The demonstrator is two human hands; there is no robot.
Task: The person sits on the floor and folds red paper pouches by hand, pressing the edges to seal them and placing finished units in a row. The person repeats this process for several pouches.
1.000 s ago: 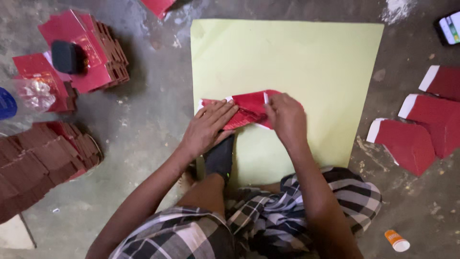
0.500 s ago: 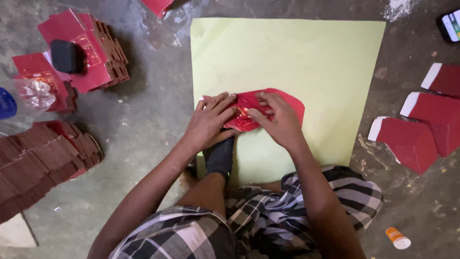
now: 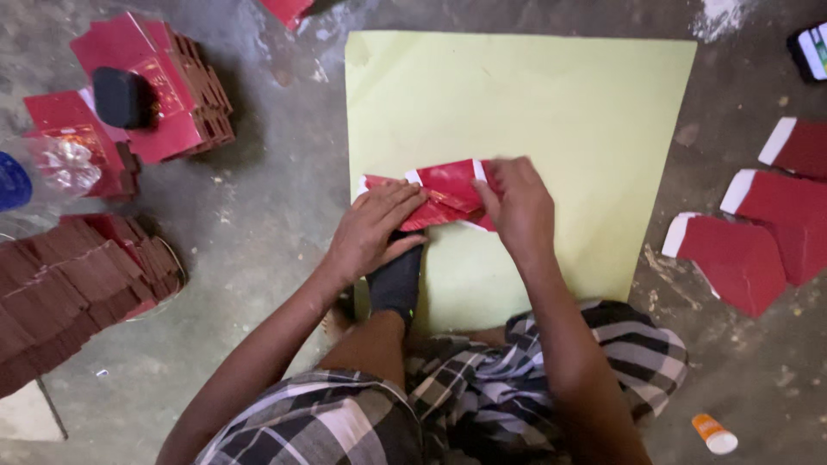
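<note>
You pressed your left hand and right hand fingers flat on the folded red paper piece, pinning its crease, at 12 o'clock from your knee.

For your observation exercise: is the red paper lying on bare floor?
No, the red paper rests on the yellow sheet under both hands.

A stack of folded red paper boxes sits at the upper left of the concrete floor, with a black object resting on it. Below it, brown-red flattened pieces lie fanned out. At right, red cut sheets with white edges overlap. A small orange-and-white tube lies at the lower right.
</note>
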